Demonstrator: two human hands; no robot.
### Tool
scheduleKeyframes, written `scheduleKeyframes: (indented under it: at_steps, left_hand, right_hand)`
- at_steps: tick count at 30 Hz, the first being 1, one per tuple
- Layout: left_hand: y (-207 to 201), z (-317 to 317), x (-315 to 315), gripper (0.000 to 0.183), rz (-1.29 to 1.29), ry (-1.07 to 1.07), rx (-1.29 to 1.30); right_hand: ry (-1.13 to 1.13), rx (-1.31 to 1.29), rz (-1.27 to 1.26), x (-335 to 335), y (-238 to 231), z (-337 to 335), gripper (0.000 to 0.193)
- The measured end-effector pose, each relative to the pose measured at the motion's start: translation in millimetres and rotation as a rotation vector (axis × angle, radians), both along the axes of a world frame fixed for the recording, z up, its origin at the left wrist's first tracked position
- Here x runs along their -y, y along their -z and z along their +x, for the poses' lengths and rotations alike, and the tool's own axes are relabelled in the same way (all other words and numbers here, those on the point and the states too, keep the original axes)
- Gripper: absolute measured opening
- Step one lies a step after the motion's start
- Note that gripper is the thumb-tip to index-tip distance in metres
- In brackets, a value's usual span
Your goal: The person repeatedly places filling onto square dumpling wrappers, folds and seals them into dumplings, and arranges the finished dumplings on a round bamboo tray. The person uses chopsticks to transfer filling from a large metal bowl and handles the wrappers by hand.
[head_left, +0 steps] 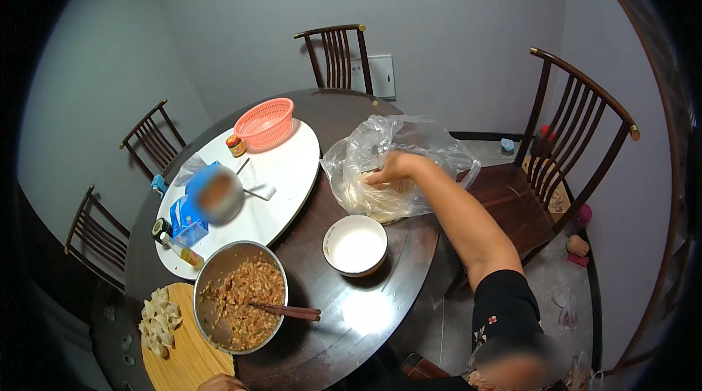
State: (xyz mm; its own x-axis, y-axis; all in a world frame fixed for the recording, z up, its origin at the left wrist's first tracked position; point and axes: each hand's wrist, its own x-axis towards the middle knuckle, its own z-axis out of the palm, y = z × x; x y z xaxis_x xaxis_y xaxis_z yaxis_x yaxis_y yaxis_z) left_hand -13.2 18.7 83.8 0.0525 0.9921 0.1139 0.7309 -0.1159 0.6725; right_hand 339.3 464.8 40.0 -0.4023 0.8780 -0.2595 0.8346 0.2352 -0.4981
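Observation:
My right hand (395, 167) reaches into a clear plastic bag (446, 150) on the table's right side. Its fingers are closed at a pile of pale, thin sheets that look like dumpling wrappers (387, 207). Only part of my left hand (221, 384) shows, at the lower edge beside the round wooden board (175, 362); its fingers are cut off. Several folded dumplings (159, 321) lie on that board. Next to them a steel bowl holds minced filling (245, 292), with brown chopsticks (289, 310) resting in it. A bowl of white liquid (355, 245) stands just nearer than the bag.
A white turntable (292, 164) bears a pink basket (265, 124), a small red-lidded jar (235, 145), a blue package (186, 219), a bottle (191, 256) and a blurred bowl. Dark wooden chairs surround the round table, one (512, 197) close by my right arm.

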Motion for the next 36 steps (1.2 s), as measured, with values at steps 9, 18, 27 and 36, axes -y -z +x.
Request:
scheduleKeyframes:
  at_steps: [9, 18, 27, 36]
  left_hand:
    - [-1.3, 2.6, 5.0, 0.012, -0.004, 0.006, 0.035]
    - [7.1, -10.3, 18.0, 0.010, 0.035, 0.002, 0.079]
    - [34.2, -23.0, 23.1, 0.027, 0.093, -0.096, 0.206]
    - [60.3, -29.8, 38.5, 0.034, 0.033, -0.138, 0.715]
  right_hand:
    - [-0.101, 0.312, 0.369, -10.8, 27.6, -49.2, 0.034]
    - [0.057, -0.145, 0.468, -19.5, 42.1, -44.1, 0.025]
    - [0.520, -0.689, 0.109, 23.8, 0.9, 28.2, 0.036]
    - [0.077, -1.393, 0.065, 163.1, -75.5, 44.6, 0.036]
